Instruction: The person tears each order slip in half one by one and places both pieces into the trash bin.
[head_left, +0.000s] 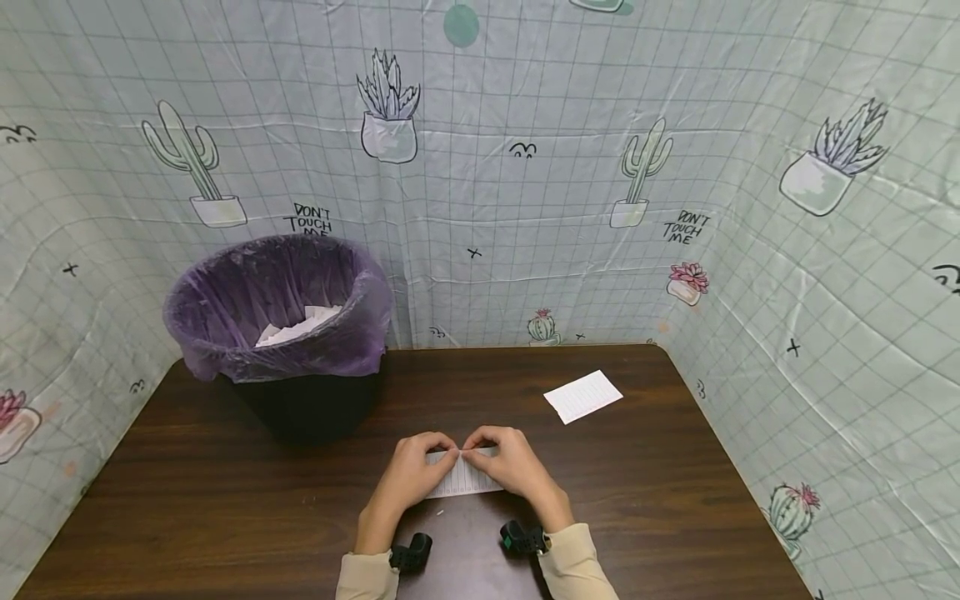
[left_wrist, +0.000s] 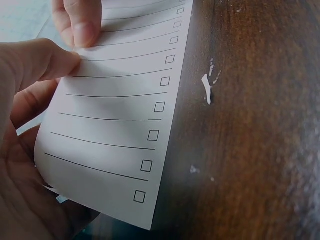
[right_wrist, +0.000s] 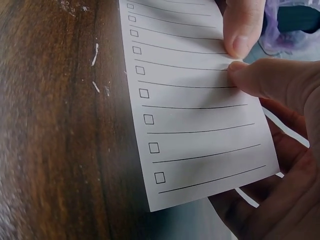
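Both hands hold a white checklist sheet [head_left: 465, 481], printed with lines and small square boxes, at its far long edge. My left hand [head_left: 414, 468] pinches that edge between thumb and fingers. Right beside it, my right hand [head_left: 513, 463] pinches the same edge, the two thumb tips [left_wrist: 70, 61] close together near the middle. In the right wrist view the paper [right_wrist: 200, 117] bows slightly, its box-marked edge turned toward the table. Fingers of each hand lie partly hidden behind the sheet.
A black bin [head_left: 311, 417] with a purple liner [head_left: 360, 350] stands at the back left, white paper pieces [head_left: 303, 325] inside. Another printed sheet [head_left: 583, 397] lies at the back right. Tiny white scraps [left_wrist: 207, 90] dot the brown table [head_left: 225, 508]. Patterned cloth [head_left: 480, 208] surrounds it.
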